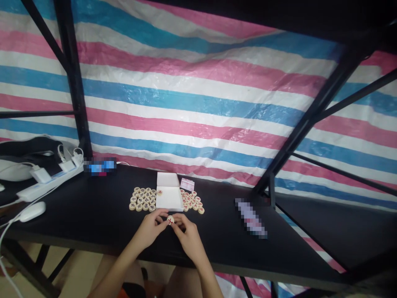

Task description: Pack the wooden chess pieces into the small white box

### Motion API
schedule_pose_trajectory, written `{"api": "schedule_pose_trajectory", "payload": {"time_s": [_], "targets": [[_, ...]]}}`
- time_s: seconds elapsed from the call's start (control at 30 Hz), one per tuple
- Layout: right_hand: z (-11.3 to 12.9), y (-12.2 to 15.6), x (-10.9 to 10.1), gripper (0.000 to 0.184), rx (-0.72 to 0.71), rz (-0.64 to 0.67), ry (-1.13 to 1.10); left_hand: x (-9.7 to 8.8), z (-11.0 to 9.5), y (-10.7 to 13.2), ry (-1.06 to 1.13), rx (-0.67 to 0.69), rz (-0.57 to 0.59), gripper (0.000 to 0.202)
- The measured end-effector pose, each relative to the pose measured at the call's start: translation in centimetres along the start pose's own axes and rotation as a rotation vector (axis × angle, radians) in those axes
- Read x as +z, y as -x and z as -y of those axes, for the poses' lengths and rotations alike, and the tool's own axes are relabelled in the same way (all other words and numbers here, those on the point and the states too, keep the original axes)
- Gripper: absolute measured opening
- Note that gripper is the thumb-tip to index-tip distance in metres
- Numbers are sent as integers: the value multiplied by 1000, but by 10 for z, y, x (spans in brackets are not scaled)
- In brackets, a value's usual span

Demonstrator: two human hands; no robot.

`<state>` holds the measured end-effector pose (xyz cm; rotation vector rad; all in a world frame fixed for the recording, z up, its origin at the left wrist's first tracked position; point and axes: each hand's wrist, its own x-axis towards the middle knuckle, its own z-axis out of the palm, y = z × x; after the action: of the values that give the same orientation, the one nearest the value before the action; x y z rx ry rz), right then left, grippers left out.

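Observation:
A round Chinese chess piece (pixel 170 220) with a red character is held between my two hands, just in front of an open white box. My left hand (pixel 151 227) pinches it from the left with thumb and fingers. From the other side, my right hand (pixel 187 232) grips its edge. One red-marked piece (pixel 159 193) lies inside the white box (pixel 169 198), near its hinge. Dark-marked pieces (pixel 142 200) stand in packed rows and stacks left of the box. On its right sits a looser cluster of red-marked pieces (pixel 194 200).
A small pink-and-white card (pixel 187 184) lies behind the red pieces. Blurred-out objects are at the right (pixel 250 218) and back left (pixel 101 166). A power strip (pixel 51 180) with plugs and a white mouse (pixel 32 211) occupy the black table's left side.

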<state>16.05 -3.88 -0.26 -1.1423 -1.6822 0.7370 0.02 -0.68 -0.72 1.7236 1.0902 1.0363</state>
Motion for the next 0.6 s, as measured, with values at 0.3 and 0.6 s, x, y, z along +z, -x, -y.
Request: {"api": "schedule_pose_trajectory", "payload": {"time_s": [0.3,0.6], "targets": [[-8,-1,2,7,-32,-57,74,-3,-7,4,-74,67,52,19],[-9,0,2,13,-44,-50,102,-2,-6,4,-14,131,80,13]]}}
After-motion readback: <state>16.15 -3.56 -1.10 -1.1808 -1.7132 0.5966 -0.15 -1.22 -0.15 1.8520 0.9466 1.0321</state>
